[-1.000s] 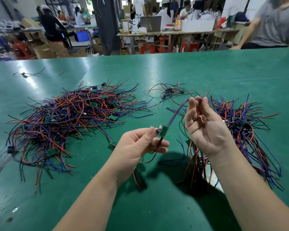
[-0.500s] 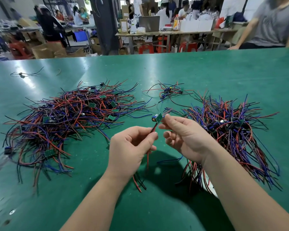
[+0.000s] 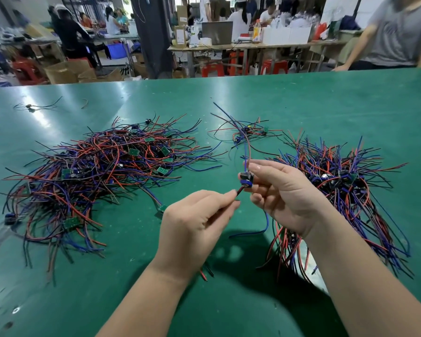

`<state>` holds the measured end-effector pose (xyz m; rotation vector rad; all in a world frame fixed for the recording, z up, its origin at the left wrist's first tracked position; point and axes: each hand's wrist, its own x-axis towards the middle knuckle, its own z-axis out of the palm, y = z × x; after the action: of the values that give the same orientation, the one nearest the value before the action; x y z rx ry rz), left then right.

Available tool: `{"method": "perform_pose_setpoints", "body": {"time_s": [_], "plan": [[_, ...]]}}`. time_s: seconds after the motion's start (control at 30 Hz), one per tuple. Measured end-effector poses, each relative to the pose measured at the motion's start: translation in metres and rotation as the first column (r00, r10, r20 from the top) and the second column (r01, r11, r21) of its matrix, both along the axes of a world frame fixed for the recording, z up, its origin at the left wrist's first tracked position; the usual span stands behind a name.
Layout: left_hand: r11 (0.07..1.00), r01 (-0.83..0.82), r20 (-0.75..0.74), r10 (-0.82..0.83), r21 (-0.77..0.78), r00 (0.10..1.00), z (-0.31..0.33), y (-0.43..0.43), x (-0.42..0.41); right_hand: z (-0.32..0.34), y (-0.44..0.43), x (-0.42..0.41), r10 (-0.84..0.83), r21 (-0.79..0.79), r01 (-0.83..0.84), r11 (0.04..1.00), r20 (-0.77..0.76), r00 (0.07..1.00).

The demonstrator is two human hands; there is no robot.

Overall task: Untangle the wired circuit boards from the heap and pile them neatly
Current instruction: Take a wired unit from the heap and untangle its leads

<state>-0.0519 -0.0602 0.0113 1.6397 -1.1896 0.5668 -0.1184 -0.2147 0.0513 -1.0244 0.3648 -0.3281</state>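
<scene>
A moment ago our left hand held the little board and our right hand pulled its wires up high. Now our hands are close together. Our right hand [image 3: 284, 198] pinches the small circuit board [image 3: 246, 181], and our left hand [image 3: 195, 220] pinches its red and dark wires [image 3: 238, 190] just under it. A blue wire [image 3: 245, 152] pokes up. We think this one is free of the messy heap [image 3: 95, 171] and can join the tidy pile [image 3: 338, 181] on the right. The board is small and hard. The wires are thin and bendy. The green table [image 3: 301, 98] shines.
</scene>
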Motion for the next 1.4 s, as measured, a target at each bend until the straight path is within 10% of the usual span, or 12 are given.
{"method": "perform_pose_setpoints", "body": {"time_s": [0.07,0.13,0.2,0.27,0.7,1.07,1.4], "plan": [[0.996,0.089,-0.349,-0.094,-0.029,0.932,0.007,-0.001,-0.006,-0.001,-0.003,0.000,-0.013,0.000,0.013,1.000,-0.007,1.000],[0.975,0.186,-0.755,-0.214,-0.123,0.620,0.013,-0.005,-0.011,-0.003,-0.006,0.000,-0.011,-0.004,0.011,1.000,-0.007,1.000],[0.953,0.216,-0.928,-0.266,-0.212,0.261,0.016,-0.008,-0.011,-0.004,-0.006,-0.001,0.027,-0.029,-0.027,0.999,0.007,1.000],[0.943,0.214,-0.951,-0.284,-0.254,0.123,0.014,-0.011,-0.010,-0.006,-0.003,-0.001,0.072,-0.096,-0.071,0.993,0.007,0.997],[0.959,0.281,-0.914,-0.090,0.027,0.395,0.001,-0.009,-0.003,-0.024,0.003,0.003,0.033,-0.494,-0.116,0.862,-0.175,0.984],[0.791,0.604,-0.932,-0.143,0.094,0.332,0.007,0.000,0.003,-0.002,-0.033,-0.008,-0.330,-0.165,0.318,0.934,-0.054,0.942],[0.724,0.679,-0.951,-0.113,0.120,0.289,0.013,0.009,0.007,-0.008,-0.034,-0.005,-0.355,-0.080,0.352,0.932,-0.020,0.935]]}}
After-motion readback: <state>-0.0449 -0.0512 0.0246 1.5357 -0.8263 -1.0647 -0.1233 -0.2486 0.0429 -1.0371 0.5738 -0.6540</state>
